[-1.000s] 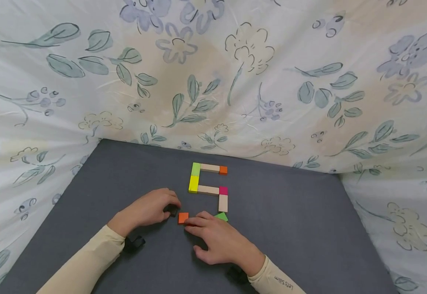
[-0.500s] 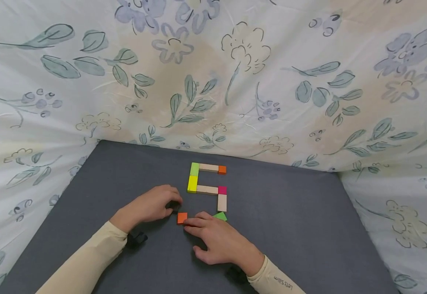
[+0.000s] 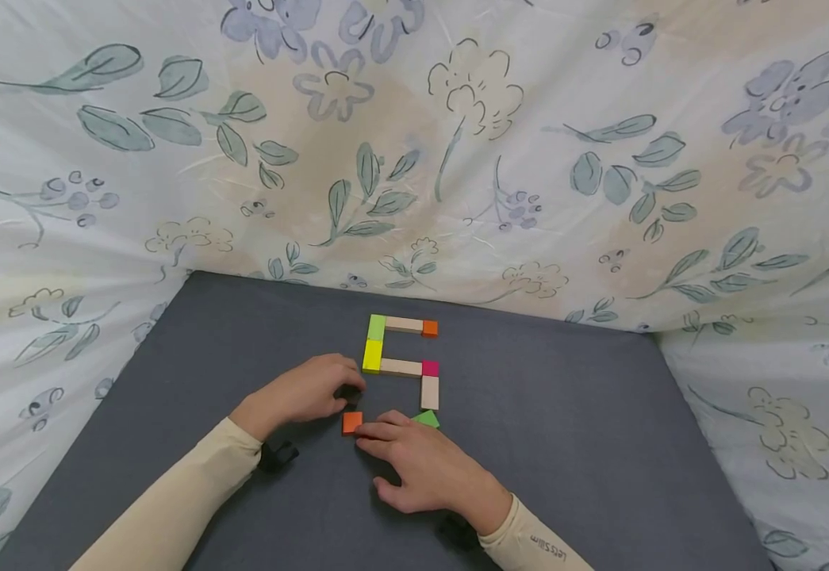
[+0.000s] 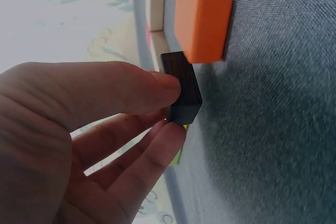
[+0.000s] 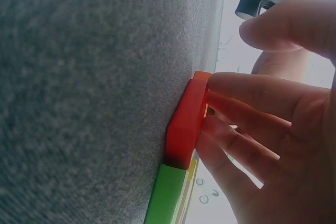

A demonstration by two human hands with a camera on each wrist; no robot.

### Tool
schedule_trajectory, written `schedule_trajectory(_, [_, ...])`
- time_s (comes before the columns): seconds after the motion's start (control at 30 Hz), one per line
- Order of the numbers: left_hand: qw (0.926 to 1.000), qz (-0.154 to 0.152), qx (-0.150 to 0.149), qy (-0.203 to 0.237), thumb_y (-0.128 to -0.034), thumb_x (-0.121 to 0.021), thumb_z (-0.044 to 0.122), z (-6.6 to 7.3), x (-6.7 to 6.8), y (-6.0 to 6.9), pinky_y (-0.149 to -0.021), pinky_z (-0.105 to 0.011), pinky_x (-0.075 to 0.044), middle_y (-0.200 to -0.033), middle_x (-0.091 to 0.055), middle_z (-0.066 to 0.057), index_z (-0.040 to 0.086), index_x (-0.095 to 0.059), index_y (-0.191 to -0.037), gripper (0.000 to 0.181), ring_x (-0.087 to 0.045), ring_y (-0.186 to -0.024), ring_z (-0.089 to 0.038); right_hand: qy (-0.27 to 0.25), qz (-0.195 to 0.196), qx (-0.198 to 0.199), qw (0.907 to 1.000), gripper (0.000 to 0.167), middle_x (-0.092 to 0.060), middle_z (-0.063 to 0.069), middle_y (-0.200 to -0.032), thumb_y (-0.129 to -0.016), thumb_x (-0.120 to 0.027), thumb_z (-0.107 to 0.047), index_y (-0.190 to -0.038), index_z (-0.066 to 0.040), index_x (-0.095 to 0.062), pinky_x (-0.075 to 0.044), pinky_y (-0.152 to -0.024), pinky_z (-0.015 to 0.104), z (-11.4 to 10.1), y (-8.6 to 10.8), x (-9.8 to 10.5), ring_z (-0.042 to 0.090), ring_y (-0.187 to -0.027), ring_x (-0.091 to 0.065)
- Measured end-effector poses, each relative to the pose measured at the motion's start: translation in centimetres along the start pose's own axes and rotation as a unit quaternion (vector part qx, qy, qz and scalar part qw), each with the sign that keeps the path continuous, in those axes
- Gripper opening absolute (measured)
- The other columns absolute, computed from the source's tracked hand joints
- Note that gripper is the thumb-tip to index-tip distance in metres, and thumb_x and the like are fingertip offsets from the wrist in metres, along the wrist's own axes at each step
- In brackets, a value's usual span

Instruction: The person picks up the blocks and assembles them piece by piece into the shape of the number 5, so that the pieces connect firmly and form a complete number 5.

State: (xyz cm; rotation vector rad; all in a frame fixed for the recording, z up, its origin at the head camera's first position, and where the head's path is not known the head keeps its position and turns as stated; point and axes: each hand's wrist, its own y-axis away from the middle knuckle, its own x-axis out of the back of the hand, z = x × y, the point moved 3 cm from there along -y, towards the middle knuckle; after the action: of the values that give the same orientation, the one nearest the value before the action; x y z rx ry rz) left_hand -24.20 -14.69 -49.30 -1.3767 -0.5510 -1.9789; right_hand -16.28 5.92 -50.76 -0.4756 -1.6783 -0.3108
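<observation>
My left hand (image 3: pixel 307 390) pinches a small black wooden block (image 4: pixel 182 85) between thumb and fingers, just above an orange block (image 3: pixel 352 423). In the left wrist view the black block is tilted and close to the orange one (image 4: pixel 202 22). My right hand (image 3: pixel 424 464) rests its fingertips on a red block (image 5: pixel 186 121), its thumb apart from it. From the head view that red block is hidden under the fingers. It lies in a row between the orange block and a green block (image 3: pixel 427 419), which is turned at a slant.
Further back, flat blocks form an angular line: an orange-red cube (image 3: pixel 430 328), beige bars (image 3: pixel 403 324), a light green block (image 3: pixel 376 327), a yellow block (image 3: pixel 372 356) and a magenta cube (image 3: pixel 430 368). A floral cloth (image 3: pixel 385 159) hangs behind the dark grey tabletop (image 3: pixel 564 444).
My left hand has moved to the right and a little away from me, carrying the black block to behind the orange block. The right hand stays in place.
</observation>
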Motion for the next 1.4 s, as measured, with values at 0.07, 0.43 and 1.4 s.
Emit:
schedule_trajectory(0.07, [1.0, -0.001, -0.002, 0.004, -0.093, -0.083, 0.001, -0.05, -0.14, -0.11, -0.096, -0.046, -0.057, -0.114, -0.072, -0.002, 0.01, -0.082, -0.122, 0.03, -0.066, -0.106, -0.023, -0.001, 0.0, 0.0, 1.0, 0.05, -0.06, -0.001, -0.155, -0.101, -0.07, -0.028, -0.148, -0.011, -0.068, -0.048, -0.112, 0.028, -0.03, -0.03, 0.05, 0.016, -0.137, -0.052])
schedule_trajectory(0.43, [0.9996, -0.015, 0.011, 0.021, -0.0933, -0.083, 0.001, -0.08, -0.34, -0.41, -0.099, -0.046, -0.056, -0.117, -0.073, -0.002, 0.01, -0.081, -0.123, 0.031, -0.066, -0.107, -0.023, 0.002, -0.004, 0.005, 1.0, 0.051, -0.059, -0.001, -0.156, -0.101, -0.07, -0.029, -0.149, -0.01, -0.067, -0.046, -0.114, 0.028, -0.07, -0.26, 0.44, 0.017, -0.14, -0.05])
schedule_trajectory(1.4, [0.9994, -0.016, 0.005, 0.031, -0.0964, -0.079, 0.001, 0.57, -0.01, -0.14, -0.101, -0.048, -0.056, -0.119, -0.073, -0.005, 0.007, -0.081, -0.123, 0.027, -0.068, -0.111, -0.026, -0.015, -0.013, -0.007, 0.9998, 0.05, -0.059, -0.002, -0.155, -0.102, -0.07, -0.028, -0.149, -0.011, -0.067, -0.045, -0.114, 0.028, -0.09, -0.22, 0.94, 0.016, -0.139, -0.05])
